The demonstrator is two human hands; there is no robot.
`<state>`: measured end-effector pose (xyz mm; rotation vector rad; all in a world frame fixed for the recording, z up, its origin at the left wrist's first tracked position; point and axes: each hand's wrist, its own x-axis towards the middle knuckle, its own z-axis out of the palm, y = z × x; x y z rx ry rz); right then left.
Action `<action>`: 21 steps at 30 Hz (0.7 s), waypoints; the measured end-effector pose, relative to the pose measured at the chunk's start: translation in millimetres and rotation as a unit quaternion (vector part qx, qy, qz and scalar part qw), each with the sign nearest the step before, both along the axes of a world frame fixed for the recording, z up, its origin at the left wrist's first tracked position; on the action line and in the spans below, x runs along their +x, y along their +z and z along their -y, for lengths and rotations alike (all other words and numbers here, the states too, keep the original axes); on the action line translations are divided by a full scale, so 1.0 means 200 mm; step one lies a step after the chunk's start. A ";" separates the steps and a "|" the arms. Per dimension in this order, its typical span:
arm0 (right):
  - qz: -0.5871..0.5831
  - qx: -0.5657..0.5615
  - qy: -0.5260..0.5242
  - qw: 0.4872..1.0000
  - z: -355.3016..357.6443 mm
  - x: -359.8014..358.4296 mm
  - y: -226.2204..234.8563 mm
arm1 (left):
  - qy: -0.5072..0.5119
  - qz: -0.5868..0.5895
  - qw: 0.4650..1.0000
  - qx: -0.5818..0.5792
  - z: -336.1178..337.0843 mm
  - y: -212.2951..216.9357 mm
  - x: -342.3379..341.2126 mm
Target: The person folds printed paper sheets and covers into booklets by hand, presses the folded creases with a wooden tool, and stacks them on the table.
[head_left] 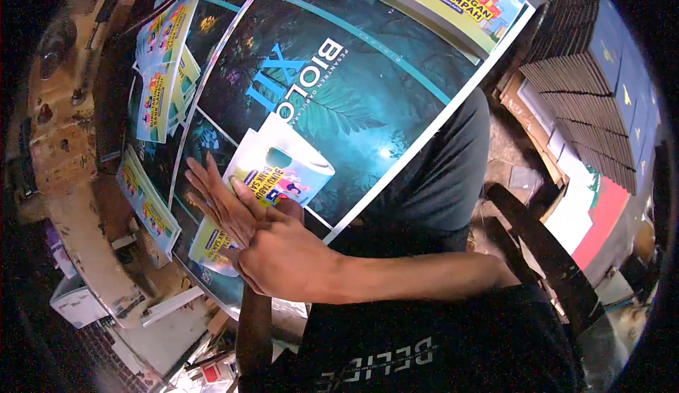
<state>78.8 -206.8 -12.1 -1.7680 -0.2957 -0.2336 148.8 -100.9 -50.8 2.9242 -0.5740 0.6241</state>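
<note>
My left hand (221, 205) reaches up with its fingers stretched out along the left side of a small printed cover sheet (311, 174). That sheet is white, blue and yellow, and its upper part bends over. Crossing in front of my left wrist, my right hand (290, 255) has its fingers curled at the sheet's lower edge; their tips are partly hidden. Another sheet of the same print (212, 248) lies beneath my left hand. Both sheets rest on a large dark teal poster-like printed sheet (318, 74) with a white border.
Matching small sheets lie in a pile (166, 74) at the left and in another stack (148, 198) below it. More lie at the top right (453, 0). A tall stack of dark-blue covered books (587, 82) stands at the right. A worn brown machine-like frame (67, 152) borders the left.
</note>
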 end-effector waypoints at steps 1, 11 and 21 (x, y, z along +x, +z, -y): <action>-0.023 0.017 0.039 0.999 0.02 0.00 0.01 | 0.007 0.019 1.000 0.009 0.03 0.01 -0.01; -0.092 -0.017 0.073 0.993 0.21 -0.04 0.02 | 0.013 0.028 0.990 0.137 -0.02 -0.01 0.02; -0.056 0.107 -0.033 0.992 0.18 -0.03 0.03 | 0.005 -0.028 0.998 0.063 0.04 -0.01 0.05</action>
